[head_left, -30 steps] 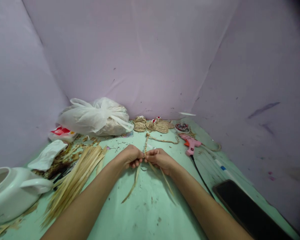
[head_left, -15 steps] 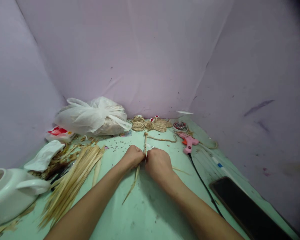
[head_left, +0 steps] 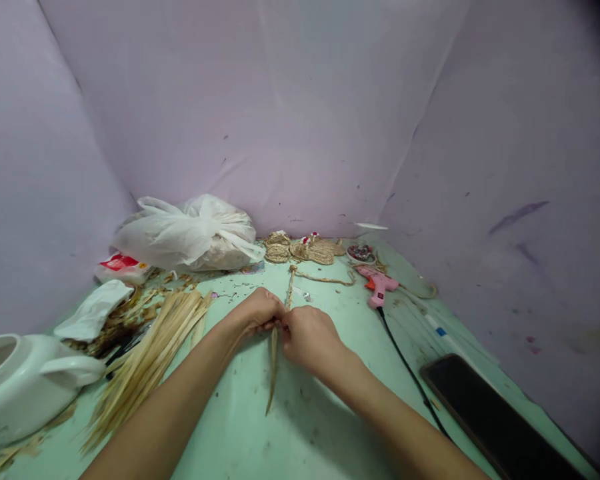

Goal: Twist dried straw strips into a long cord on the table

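Fingers (head_left: 286, 320) on both hands, left (head_left: 260, 311) and right (head_left: 313, 333), are clamped together at the near end of one straw braid (head_left: 291, 293), though which strand each has is hidden. One loose strand (head_left: 273, 373) hangs below. Looks mid-plait to me; I'd say the next crossing calls for one hand pinning the weave while the other pulls snug. The braid runs away from the hands, then bends right.

Around it, near to far: one phone (head_left: 495, 413), one white pot (head_left: 20, 387), one bundle of strips (head_left: 153, 360) (too many to count), one pink glue gun (head_left: 380, 285), one dish (head_left: 361, 254), one plastic bag (head_left: 190, 233), plus several overlapping woven pieces (head_left: 320, 252), no exact count, sorry.
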`<action>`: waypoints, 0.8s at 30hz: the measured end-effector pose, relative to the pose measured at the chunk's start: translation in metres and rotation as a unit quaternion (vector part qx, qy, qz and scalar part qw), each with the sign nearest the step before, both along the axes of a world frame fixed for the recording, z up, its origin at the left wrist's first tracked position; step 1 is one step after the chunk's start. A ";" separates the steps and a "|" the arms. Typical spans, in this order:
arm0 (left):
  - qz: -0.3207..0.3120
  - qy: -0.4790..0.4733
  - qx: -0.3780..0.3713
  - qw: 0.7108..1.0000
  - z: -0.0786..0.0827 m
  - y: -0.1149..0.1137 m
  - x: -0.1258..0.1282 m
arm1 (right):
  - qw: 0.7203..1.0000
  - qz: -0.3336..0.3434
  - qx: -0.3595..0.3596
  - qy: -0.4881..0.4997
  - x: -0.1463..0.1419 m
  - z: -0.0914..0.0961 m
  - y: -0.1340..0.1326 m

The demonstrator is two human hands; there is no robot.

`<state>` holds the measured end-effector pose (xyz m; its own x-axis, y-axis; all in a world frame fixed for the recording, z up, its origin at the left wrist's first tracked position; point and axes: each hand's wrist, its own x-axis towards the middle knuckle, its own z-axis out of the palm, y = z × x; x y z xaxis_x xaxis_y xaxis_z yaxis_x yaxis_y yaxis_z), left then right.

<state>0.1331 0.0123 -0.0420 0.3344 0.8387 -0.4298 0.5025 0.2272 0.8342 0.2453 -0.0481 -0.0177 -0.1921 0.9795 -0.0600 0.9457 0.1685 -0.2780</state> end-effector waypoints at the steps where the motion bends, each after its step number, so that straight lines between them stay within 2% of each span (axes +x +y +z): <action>1: -0.008 0.002 0.003 1.000 -0.001 0.002 -0.003 | 0.999 0.000 -0.018 0.035 0.007 0.001 0.004; 3: -0.011 0.007 0.004 1.000 -0.004 0.007 -0.008 | 0.989 -0.024 -0.041 0.139 0.023 0.001 0.016; 4: -0.009 0.010 0.002 1.000 -0.006 0.009 -0.010 | 0.977 -0.063 -0.018 0.204 0.029 0.000 0.022; 6: -0.001 0.013 -0.007 1.000 -0.009 0.012 -0.012 | 0.936 -0.129 -0.017 0.326 0.037 -0.004 0.033; 8: 0.000 0.008 -0.016 1.000 -0.012 0.014 -0.013 | 0.883 -0.164 -0.093 0.430 0.035 -0.011 0.039; 10: -0.004 -0.001 -0.022 1.000 -0.013 0.014 -0.014 | 0.829 -0.164 -0.190 0.500 0.026 -0.020 0.040; 12: -0.011 -0.006 -0.026 1.000 -0.013 0.013 -0.013 | 0.802 -0.158 -0.236 0.526 0.015 -0.029 0.039; 13: -0.015 -0.007 -0.026 1.000 -0.012 0.012 -0.012 | 0.800 -0.160 -0.239 0.526 0.011 -0.034 0.038; 19: -0.023 0.007 -0.006 1.000 0.003 0.004 -0.002 | 0.838 -0.172 -0.164 0.491 0.013 -0.048 0.040; 21: -0.021 0.072 0.008 0.997 0.009 0.003 -0.001 | 0.836 -0.169 -0.157 0.498 0.015 -0.049 0.041; 24: -0.021 0.205 0.087 0.975 0.016 0.000 -0.001 | 0.832 -0.178 -0.152 0.504 0.013 -0.048 0.040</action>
